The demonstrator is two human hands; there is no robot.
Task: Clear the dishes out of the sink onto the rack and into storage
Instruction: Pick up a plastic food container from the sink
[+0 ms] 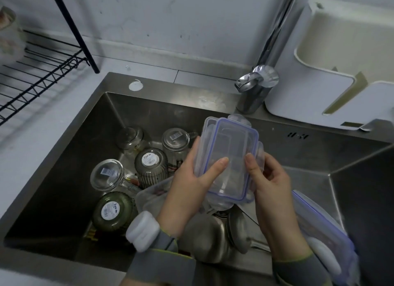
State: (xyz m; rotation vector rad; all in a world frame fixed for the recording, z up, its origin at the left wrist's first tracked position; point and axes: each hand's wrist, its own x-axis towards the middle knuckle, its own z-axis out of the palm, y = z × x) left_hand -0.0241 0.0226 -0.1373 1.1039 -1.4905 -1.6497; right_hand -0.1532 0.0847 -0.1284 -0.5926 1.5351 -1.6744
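Over the steel sink I hold a clear plastic container with a blue-sealed clip lid. My left hand grips its left side, thumb on top. My right hand grips its right side, thumb on the lid. Down in the sink stand several upturned glass jars and mugs, among them a green jar and a clear glass. A clear plastic tub and a steel pot lie below my hands. The black wire rack stands at the upper left.
A chrome tap rises behind the sink. A white plastic holder sits at the right. Another blue-rimmed lid leans at the sink's right edge. White counter lies left of the sink.
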